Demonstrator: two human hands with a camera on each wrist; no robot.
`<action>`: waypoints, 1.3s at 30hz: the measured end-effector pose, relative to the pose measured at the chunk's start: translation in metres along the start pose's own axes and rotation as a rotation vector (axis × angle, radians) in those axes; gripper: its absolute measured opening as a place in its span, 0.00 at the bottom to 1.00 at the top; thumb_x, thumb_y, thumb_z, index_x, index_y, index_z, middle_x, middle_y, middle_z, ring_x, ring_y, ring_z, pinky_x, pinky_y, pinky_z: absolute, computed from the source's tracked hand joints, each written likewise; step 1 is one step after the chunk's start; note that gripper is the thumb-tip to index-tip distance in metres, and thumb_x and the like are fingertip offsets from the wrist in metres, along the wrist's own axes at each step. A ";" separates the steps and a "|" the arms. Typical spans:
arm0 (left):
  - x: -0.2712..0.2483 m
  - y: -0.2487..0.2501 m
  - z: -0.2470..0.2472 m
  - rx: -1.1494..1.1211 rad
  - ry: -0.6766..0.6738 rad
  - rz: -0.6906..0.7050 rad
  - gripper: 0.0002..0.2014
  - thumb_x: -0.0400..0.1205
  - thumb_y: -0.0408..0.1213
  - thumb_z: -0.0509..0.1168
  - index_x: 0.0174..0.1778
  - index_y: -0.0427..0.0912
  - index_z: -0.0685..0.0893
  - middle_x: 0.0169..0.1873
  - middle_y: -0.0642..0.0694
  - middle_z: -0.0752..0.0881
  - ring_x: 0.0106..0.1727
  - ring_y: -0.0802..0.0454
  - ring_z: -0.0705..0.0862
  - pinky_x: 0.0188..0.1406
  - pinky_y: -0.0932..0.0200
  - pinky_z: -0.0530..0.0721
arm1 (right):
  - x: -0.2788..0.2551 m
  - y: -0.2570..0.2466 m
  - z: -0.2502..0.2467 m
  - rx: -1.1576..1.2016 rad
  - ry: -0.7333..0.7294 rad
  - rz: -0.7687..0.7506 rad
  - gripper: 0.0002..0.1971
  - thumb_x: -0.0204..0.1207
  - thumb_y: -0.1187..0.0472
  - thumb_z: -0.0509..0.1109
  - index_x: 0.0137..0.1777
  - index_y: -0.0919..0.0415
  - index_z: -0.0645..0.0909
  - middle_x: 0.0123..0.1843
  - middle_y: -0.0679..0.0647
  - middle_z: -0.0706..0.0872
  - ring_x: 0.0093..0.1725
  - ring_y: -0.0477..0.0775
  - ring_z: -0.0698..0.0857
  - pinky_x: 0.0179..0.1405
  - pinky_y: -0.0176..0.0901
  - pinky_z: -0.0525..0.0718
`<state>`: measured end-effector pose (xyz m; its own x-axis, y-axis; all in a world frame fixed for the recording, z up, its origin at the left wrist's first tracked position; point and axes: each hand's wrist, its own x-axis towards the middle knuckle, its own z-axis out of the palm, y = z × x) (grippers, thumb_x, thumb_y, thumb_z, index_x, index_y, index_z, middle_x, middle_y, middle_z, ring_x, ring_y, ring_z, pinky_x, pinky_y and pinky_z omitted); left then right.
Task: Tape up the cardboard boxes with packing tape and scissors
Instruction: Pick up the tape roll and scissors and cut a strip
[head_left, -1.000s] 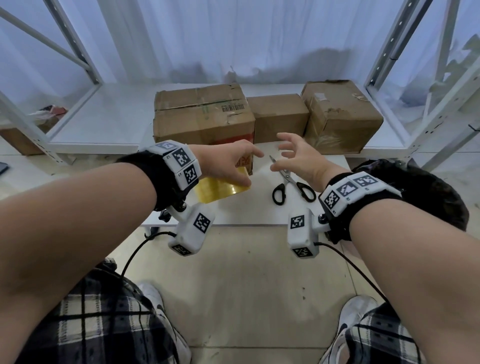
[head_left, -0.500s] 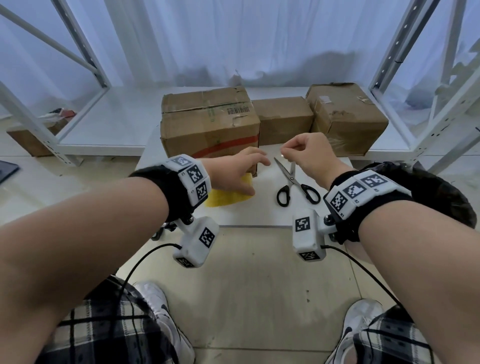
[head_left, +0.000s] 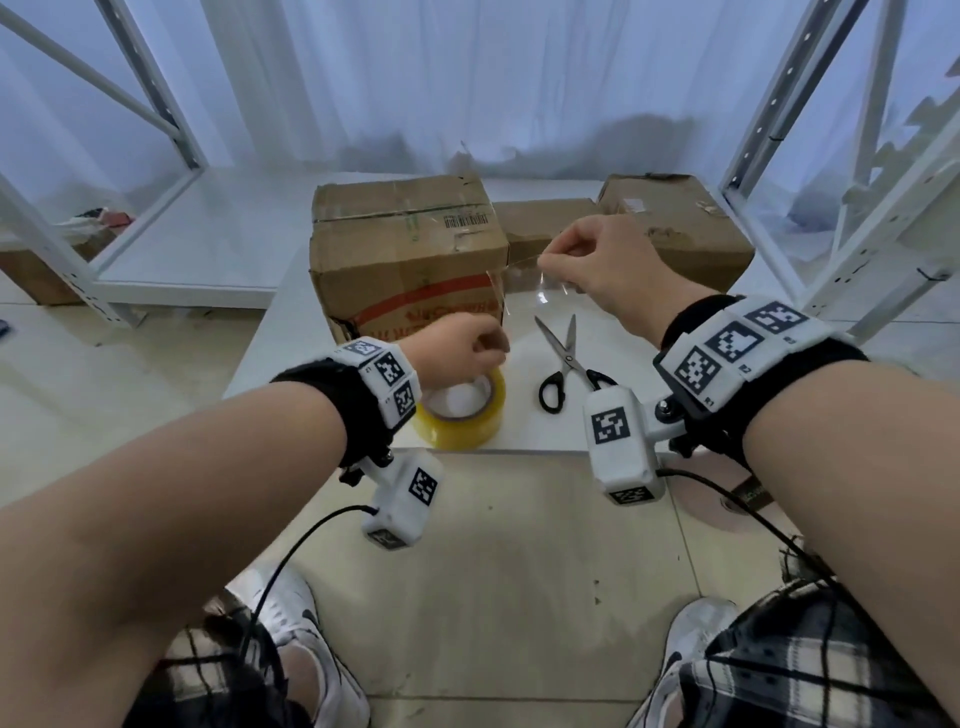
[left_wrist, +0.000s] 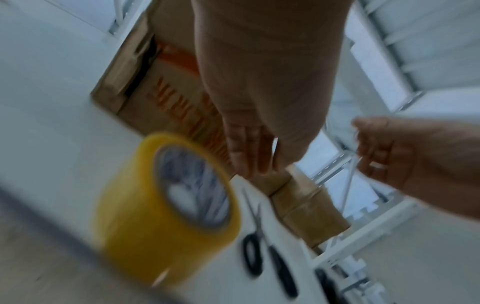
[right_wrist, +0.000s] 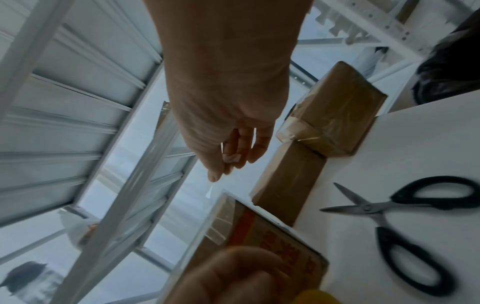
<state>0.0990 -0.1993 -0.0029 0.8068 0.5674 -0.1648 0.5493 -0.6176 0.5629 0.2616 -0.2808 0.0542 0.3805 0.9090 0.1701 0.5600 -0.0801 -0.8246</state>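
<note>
A yellow packing tape roll (head_left: 460, 415) lies flat near the white table's (head_left: 291, 332) front edge. My left hand (head_left: 488, 351) sits at the roll's far rim; whether it grips is unclear. Higher and to the right, my right hand (head_left: 545, 262) pinches the free end of a clear tape strip (head_left: 519, 291), which stretches down toward the left hand. The right wrist view shows the same pinch (right_wrist: 228, 160). Black-handled scissors (head_left: 566, 364) lie partly spread to the right of the roll. A large cardboard box (head_left: 405, 260) with red print stands just behind the roll.
A small box (head_left: 545, 218) and a taped box (head_left: 680, 223) stand behind my right hand. White shelving frames rise at the left (head_left: 150, 104) and right (head_left: 769, 114). A low white shelf (head_left: 218, 228) lies at back left, with another box (head_left: 31, 280) on the floor.
My right hand closed on the tape end beside the roll, then rose up and to the right, drawing out a clear strip. My left hand stayed at the roll.
</note>
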 end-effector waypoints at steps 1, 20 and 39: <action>-0.002 0.005 -0.014 -0.154 0.072 -0.009 0.06 0.85 0.31 0.59 0.51 0.42 0.82 0.48 0.45 0.86 0.39 0.58 0.85 0.38 0.68 0.83 | 0.004 -0.005 -0.001 0.015 0.006 -0.004 0.05 0.75 0.64 0.75 0.40 0.59 0.82 0.36 0.51 0.83 0.35 0.43 0.80 0.38 0.31 0.80; 0.023 0.000 -0.105 -0.661 0.347 -0.187 0.04 0.81 0.33 0.69 0.42 0.37 0.83 0.35 0.42 0.85 0.30 0.58 0.84 0.30 0.71 0.85 | 0.072 -0.020 0.021 0.271 -0.079 0.131 0.04 0.76 0.70 0.73 0.43 0.63 0.81 0.33 0.57 0.83 0.26 0.44 0.83 0.31 0.34 0.85; 0.035 0.006 -0.108 -0.529 0.420 -0.287 0.06 0.82 0.35 0.68 0.41 0.39 0.81 0.32 0.47 0.85 0.25 0.60 0.75 0.19 0.73 0.74 | 0.082 -0.018 0.031 0.239 0.017 0.141 0.04 0.78 0.68 0.71 0.51 0.61 0.84 0.31 0.54 0.83 0.25 0.42 0.80 0.32 0.33 0.81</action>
<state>0.1074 -0.1245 0.0819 0.4374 0.8937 -0.1002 0.4626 -0.1281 0.8773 0.2602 -0.1923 0.0662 0.4553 0.8888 0.0521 0.3124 -0.1047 -0.9442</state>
